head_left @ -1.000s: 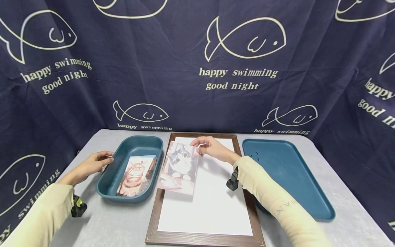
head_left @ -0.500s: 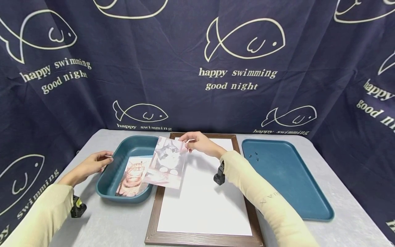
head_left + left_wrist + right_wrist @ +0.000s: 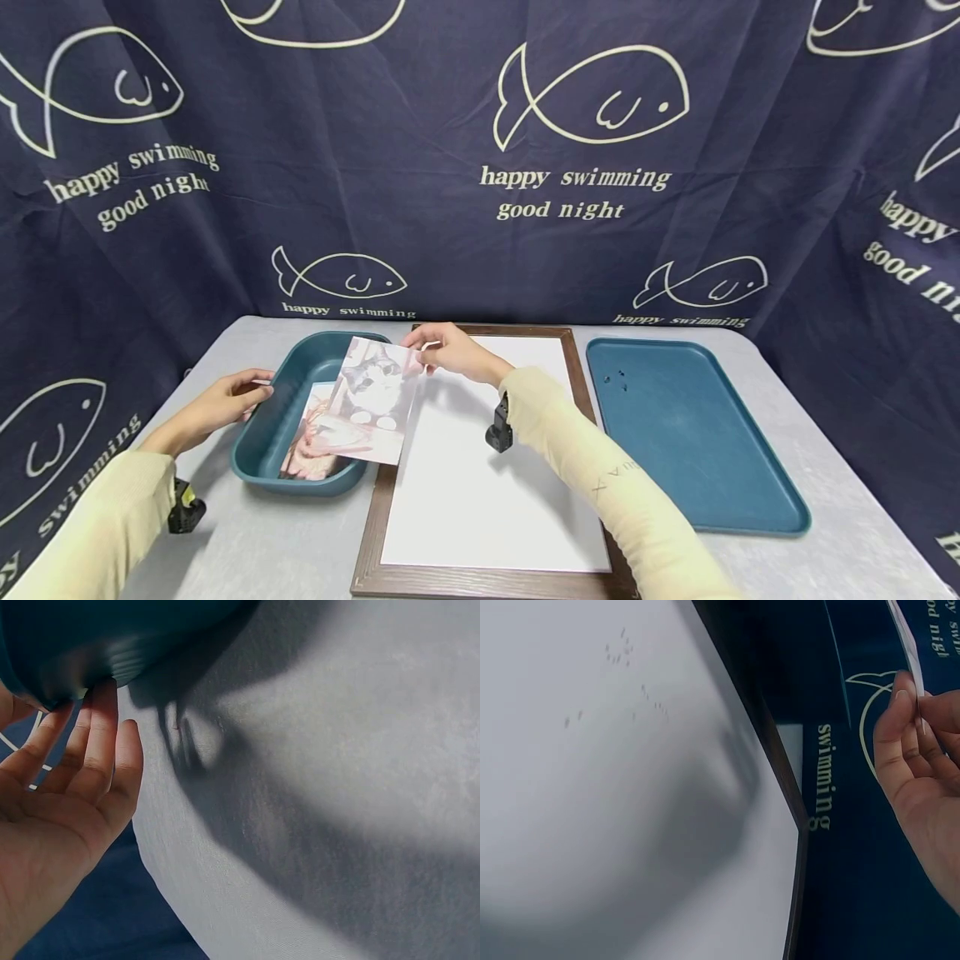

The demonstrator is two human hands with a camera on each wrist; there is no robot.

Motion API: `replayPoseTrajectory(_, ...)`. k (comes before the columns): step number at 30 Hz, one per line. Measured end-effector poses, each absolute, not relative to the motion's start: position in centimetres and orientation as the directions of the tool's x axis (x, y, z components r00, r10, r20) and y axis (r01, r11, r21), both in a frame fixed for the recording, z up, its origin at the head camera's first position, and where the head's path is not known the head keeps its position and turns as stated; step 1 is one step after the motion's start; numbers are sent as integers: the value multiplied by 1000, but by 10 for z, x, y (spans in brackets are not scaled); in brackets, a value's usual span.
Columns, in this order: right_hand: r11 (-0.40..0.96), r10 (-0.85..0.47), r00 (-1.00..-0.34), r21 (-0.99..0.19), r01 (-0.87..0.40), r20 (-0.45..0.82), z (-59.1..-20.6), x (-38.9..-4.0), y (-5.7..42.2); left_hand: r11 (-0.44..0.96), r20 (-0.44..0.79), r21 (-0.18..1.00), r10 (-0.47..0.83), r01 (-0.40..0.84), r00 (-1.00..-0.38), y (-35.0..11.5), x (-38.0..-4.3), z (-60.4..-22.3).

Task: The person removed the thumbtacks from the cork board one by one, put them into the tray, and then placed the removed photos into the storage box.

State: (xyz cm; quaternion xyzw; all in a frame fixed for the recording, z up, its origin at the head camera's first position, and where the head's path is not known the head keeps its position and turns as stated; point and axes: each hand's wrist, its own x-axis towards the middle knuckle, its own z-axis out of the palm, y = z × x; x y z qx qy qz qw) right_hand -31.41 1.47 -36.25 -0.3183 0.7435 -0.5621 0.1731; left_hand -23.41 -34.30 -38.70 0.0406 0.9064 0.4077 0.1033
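My right hand pinches the top right corner of a photo print of a grey and white cat between thumb and fingers. The print hangs tilted over the right side of a deep teal bin, overlapping the left edge of a brown-framed whiteboard. In the right wrist view, the print is seen nearly edge-on. An orange cat photo lies inside the bin, partly covered by the held print in the head view. My left hand rests its extended fingers against the bin's outer left wall.
A shallow teal tray lies right of the whiteboard, with several small dark pieces near its upper left corner. A dark blue fish-patterned curtain stands close behind the grey table.
My right hand has moved left, carrying the cat print from above the whiteboard's left side to over the bin's right side. My left hand stays at the bin.
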Motion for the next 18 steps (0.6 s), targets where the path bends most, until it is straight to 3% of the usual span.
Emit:
replayPoseTrajectory(8,130,-672,-734,-959,-250,100,-366,-314,-7,649,-139,761,167,3,-976,-344,-233,-387)
replayPoseTrajectory(18,137,-594,-794,-956,-260,131,-370,-312,-37,675,-158,738,157,-11,-975,-342,-235,-386)
